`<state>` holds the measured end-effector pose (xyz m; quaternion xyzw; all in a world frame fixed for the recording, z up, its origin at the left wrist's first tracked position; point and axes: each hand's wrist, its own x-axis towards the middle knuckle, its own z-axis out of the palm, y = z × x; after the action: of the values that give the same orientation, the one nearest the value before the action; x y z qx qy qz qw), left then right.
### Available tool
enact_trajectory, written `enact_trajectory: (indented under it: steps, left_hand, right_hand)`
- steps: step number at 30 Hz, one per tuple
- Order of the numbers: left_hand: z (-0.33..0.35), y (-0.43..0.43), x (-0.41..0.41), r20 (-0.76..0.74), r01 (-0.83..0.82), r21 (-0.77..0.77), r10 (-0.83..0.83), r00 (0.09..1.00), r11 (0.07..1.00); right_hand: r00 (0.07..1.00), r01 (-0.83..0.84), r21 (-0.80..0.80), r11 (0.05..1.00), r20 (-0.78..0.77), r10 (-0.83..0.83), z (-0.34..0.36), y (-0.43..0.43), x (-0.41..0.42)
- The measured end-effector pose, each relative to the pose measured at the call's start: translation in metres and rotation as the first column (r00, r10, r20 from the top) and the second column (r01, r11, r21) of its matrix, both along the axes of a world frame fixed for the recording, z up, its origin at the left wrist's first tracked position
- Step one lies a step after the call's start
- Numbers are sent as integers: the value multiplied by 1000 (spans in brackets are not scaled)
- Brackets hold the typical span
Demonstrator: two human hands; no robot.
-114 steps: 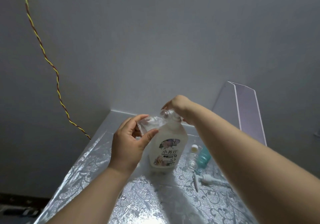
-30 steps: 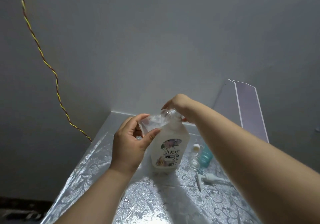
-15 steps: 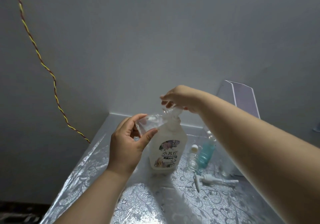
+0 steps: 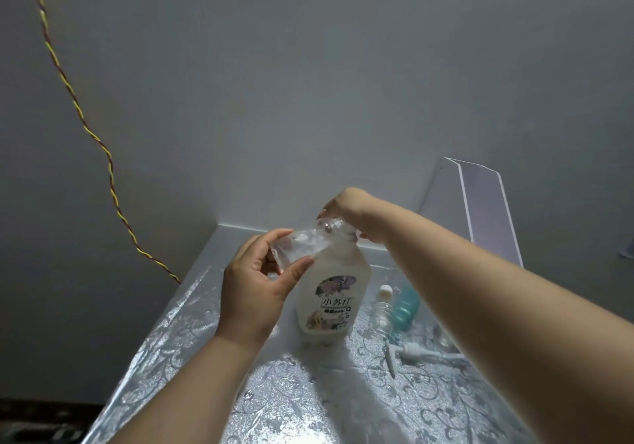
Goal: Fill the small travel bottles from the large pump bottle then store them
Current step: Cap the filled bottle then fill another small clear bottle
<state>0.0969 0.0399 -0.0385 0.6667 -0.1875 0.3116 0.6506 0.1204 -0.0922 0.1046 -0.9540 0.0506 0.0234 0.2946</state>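
Two hands: left hand [image 4: 252, 292] grips small travel bottle [image 4: 302, 243], long axis tilted, mouth up-right at the neck of large pump bottle [image 4: 334, 303] upright on desk [image 4: 192, 334] (pump head [image 4: 411, 349] lies apart), right hand [image 4: 350, 210] curled round that neck.

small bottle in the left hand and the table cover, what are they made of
Small bottle: likely clear thin plastic; the left hand shows through it. Table cover: seemingly shiny silver embossed foil or vinyl, with glinting floral swirls.
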Motion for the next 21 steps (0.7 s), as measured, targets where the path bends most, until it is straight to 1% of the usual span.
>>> enact_trajectory:
  steps: [2, 6, 11, 15, 19, 21]
  left_hand:
    - [1, 0, -1, 8, 4, 2, -4, 1000, 1000]
    - [6, 0, -4, 3, 5, -3, -5, 1000, 1000]
    - [5, 1, -3, 15, 2, -1, -2, 1000, 1000]
    - [3, 0, -2, 2, 8, 2, -8, 1000, 1000]
    - [4, 1, -4, -6, -2, 6, 2, 1000, 1000]
    - [4, 2, -4, -8, -6, 10, 6, 1000, 1000]
  right_hand:
    - [1000, -5, -4, 1000, 24, 5, 6, -2, -3]
    - [997, 7, 76, 997, 82, -13, 18, -8, 0]
    - [999, 30, -30, 999, 37, -29, 10, -3, 0]
    - [999, 44, -57, 997, -5, -45, 1, -4, 3]
    - [999, 35, -118, 992, 4, -35, -2, -3, 5]
    - [999, 32, -148, 988, 42, -27, 0, -2, 4]
